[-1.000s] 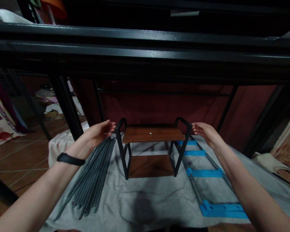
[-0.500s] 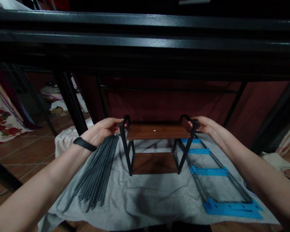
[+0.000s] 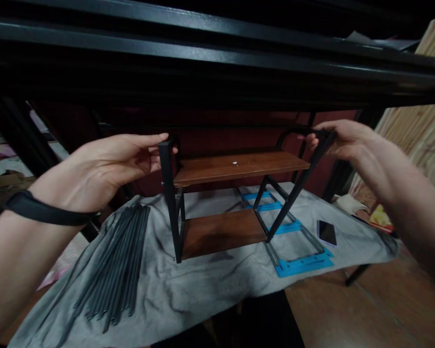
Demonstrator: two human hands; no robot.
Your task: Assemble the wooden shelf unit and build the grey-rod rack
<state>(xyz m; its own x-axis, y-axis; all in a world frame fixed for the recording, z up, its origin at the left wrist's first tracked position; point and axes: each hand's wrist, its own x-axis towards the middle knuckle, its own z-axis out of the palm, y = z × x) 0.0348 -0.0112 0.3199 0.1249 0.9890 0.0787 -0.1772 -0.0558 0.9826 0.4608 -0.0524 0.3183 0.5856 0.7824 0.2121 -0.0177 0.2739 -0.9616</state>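
A small two-tier shelf rack (image 3: 239,166), with brown wooden boards and a black metal frame, is held between both hands. My left hand (image 3: 130,154) grips the top of its left side frame, thumb over the bar. On the opposite side, my right hand (image 3: 342,137) has its fingers wrapped round the top of the right frame. The rack is upright but slightly slanted in view, its lower board (image 3: 221,234) over the grey cloth (image 3: 217,285). Whether its feet touch the cloth I cannot tell. A small white spot shows on the upper board.
A bundle of dark grey rods (image 3: 118,263) lies left on the cloth. To the right are a frame with blue crosspieces (image 3: 304,265) and a phone (image 3: 326,233). A thick black metal beam (image 3: 203,53) crosses above the hands.
The rack and both hands have come closer and higher in view, and the rack looks turned. The view has swung right, bringing the phone into sight.
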